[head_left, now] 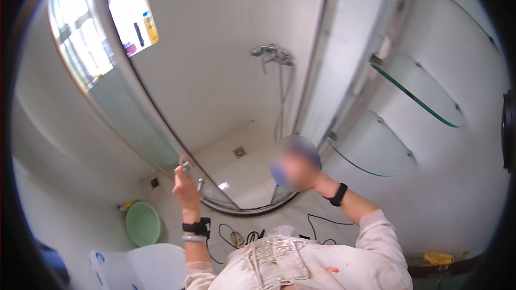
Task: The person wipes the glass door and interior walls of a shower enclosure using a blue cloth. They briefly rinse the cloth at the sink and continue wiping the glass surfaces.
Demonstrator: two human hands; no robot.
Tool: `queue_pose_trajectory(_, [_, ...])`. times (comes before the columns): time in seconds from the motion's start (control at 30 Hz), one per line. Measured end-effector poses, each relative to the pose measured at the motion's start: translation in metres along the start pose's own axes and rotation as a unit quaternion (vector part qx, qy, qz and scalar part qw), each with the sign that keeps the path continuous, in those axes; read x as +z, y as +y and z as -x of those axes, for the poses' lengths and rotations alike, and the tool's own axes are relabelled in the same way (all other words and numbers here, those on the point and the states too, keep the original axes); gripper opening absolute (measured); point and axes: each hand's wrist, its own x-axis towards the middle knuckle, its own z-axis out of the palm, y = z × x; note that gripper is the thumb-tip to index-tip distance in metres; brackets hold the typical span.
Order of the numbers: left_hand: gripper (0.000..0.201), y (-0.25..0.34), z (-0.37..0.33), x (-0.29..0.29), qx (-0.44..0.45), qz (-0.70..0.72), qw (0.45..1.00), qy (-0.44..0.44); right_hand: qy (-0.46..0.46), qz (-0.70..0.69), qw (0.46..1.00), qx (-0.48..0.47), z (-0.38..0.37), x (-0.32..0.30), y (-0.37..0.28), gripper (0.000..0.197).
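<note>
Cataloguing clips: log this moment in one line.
left hand: at metal door handle | right hand: blurred, contents unclear | green basin: lower left

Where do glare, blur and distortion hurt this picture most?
Head view: the tall, bright window is overexposed at upper left. Head view: a heavy round blur obscures most of the person's bare right hand; the bare left hand reads more clearly. Head view: a small white glint shows over the pale shower floor; the tall metal shower frame looks curved.
</note>
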Motion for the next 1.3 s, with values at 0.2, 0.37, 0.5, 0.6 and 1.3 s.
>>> queue_pose_trajectory(0.2, [0.029,-0.005,-0.005,0.001,0.015,-0.014,0.999,-0.032,0.109,-0.025,0.993,-0.025,0.001,0.0,-0.003,0.013])
queue_pose_trajectory(0.37, [0.031,-0.016,-0.009,-0.006,0.02,-0.07,0.997,-0.027,0.017,0.018,0.999,0.026,0.002,-0.007,-0.009,0.016])
queue_pose_trajectory(0.5, [0.029,-0.022,-0.014,-0.007,0.017,-0.075,0.997,-0.018,0.037,-0.005,0.999,0.04,0.012,0.008,-0.013,0.024])
queue_pose_trajectory(0.6, [0.026,-0.023,-0.015,-0.004,0.028,-0.072,0.997,-0.011,0.165,-0.021,0.986,0.017,-0.017,-0.008,-0.048,0.011])
queue_pose_trajectory(1.3, [0.019,-0.038,-0.025,-0.04,0.06,0.126,0.989,-0.047,-0.062,-0.856,0.51,-0.048,-0.395,-0.107,-0.154,0.047])
